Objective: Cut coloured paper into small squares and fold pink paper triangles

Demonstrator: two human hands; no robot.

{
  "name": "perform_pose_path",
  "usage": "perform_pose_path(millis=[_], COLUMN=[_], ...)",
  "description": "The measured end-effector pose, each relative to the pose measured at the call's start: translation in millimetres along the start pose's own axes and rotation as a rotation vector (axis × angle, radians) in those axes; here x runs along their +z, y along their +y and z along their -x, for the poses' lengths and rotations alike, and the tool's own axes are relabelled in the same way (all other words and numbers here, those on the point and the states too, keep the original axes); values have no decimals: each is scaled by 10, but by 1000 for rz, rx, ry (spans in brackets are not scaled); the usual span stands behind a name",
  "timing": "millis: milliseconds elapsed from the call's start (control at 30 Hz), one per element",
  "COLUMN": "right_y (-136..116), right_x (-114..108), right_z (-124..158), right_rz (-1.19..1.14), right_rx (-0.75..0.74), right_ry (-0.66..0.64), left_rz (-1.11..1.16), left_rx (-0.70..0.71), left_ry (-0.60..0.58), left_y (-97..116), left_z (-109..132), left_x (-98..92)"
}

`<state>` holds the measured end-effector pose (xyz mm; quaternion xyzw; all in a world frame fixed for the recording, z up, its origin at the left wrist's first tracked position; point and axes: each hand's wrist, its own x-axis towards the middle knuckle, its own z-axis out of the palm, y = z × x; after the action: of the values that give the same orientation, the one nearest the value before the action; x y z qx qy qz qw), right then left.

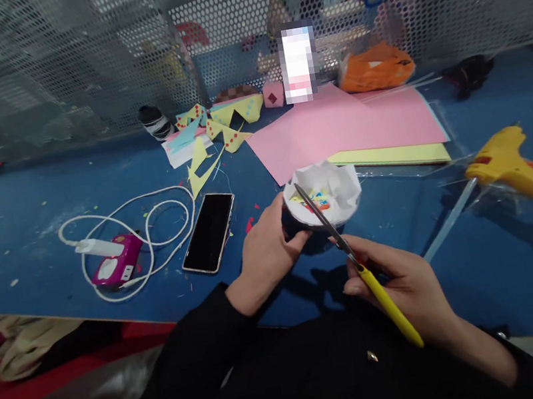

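On tabletop (9, 233): phone (209, 233) left of container (347, 187), adapter (128, 254) left of phone, glue gun (498, 161) right of container. Sheets (320, 127) behind container, scraps (320, 202) inside, scissors (364, 272) partly over it.

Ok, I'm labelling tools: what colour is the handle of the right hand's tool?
The handle is yellow, seen best in the head view.

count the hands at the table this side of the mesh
2: the left hand grips the side of the white-lined container; the right hand holds the yellow-handled tool. Some of the left fingers are hidden behind the container.
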<state>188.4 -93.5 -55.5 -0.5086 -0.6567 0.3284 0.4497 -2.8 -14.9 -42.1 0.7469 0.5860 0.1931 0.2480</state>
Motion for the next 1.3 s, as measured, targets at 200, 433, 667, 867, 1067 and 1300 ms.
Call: perform_pose_path(millis=[200,433,667,867,1067,1300], right_y=[-16,-3,17,1,-15,-13], right_x=[-30,4,21,29,23,25], right_z=[-7,3,23,37,10,15], right_rz=[-22,33,108,140,172,174], right_rx=[16,-11,-70,-81,-83,-99], right_ry=[5,2,-6,-24,-17,-8], left_rz=[-374,-657,-833,-833,-850,-842], left_rx=[-110,-128,-63,-65,-68,-110], left_ry=[255,233,204,197,143,144], left_y=[-123,-319,-317,-295,-291,-318], left_z=[86,252,185,201,171,140], left_x=[-248,-230,-152,-171,-196,-187])
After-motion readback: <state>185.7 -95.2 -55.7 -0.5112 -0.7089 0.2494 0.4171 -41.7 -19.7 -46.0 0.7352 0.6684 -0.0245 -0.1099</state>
